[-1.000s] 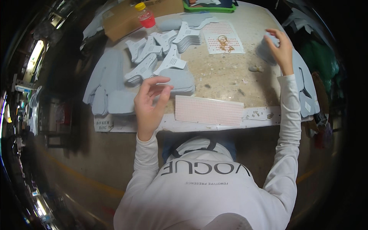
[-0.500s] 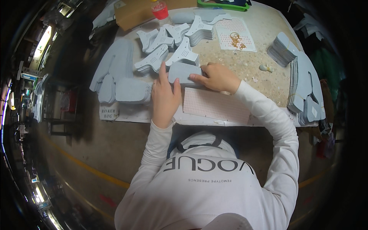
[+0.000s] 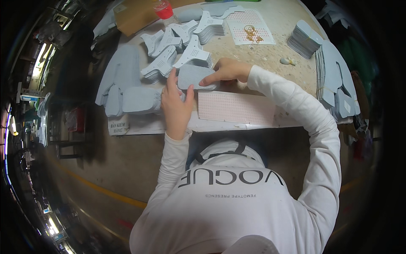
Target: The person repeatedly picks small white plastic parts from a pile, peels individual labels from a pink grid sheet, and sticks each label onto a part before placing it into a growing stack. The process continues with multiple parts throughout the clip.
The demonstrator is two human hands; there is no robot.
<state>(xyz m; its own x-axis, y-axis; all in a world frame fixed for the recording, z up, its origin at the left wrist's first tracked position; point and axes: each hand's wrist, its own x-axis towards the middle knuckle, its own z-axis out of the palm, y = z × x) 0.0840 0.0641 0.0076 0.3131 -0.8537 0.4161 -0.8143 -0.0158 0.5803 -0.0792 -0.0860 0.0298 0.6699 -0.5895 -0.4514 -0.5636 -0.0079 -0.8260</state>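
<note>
A small stack of grey rounded flat pieces (image 3: 192,76) lies near the table's front, between my hands. My right hand (image 3: 230,71) is closed on its right end, thumb on the top piece and fingers out of sight behind. At the stack's left end is my left hand (image 3: 175,103), index finger stretched along the side and thumb apart near the front edge. A pink-and-white printed sheet (image 3: 237,108) lies just in front of the stack. Behind it stand several stacks of grey three-armed pieces with small holes (image 3: 194,55).
More grey stacks (image 3: 137,99) fill the table's left side. Banded stacks (image 3: 304,38) and long cut pieces (image 3: 334,76) stand at the right. Farther back are a sheet with rubber bands (image 3: 253,34), a red-labelled bottle (image 3: 164,10) and a cardboard box (image 3: 135,19). A small pale object (image 3: 287,61) lies nearby.
The view has shifted slightly, moving the table contents up and left in the picture. Both hands stay at the stack, my right hand still gripping its right end.
</note>
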